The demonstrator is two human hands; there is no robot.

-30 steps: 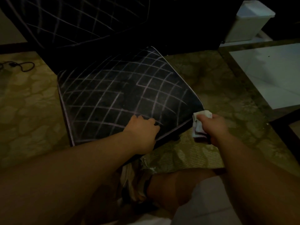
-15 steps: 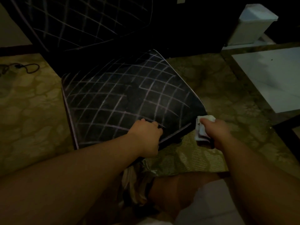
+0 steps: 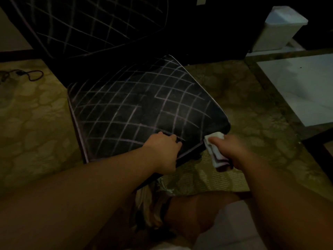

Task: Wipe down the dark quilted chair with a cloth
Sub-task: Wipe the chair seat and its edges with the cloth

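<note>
The dark quilted chair fills the upper middle: its seat (image 3: 137,109) carries pale diamond stitching, and its backrest (image 3: 86,24) rises behind. My left hand (image 3: 164,150) grips the seat's front edge, fingers curled over the top. My right hand (image 3: 232,150) holds a folded white cloth (image 3: 215,150) pressed against the seat's front right corner. The room is dim, so fine detail on the chair is hard to read.
A patterned olive carpet (image 3: 36,132) surrounds the chair. A white lidded bin (image 3: 281,27) stands at the back right, beside pale floor tiles (image 3: 297,87). A dark cable (image 3: 27,74) lies on the carpet at the far left. My knee (image 3: 194,217) is below the seat.
My right hand with the cloth has slid left along the front edge onto the seat's front right corner. My left hand keeps its hold on the front edge.
</note>
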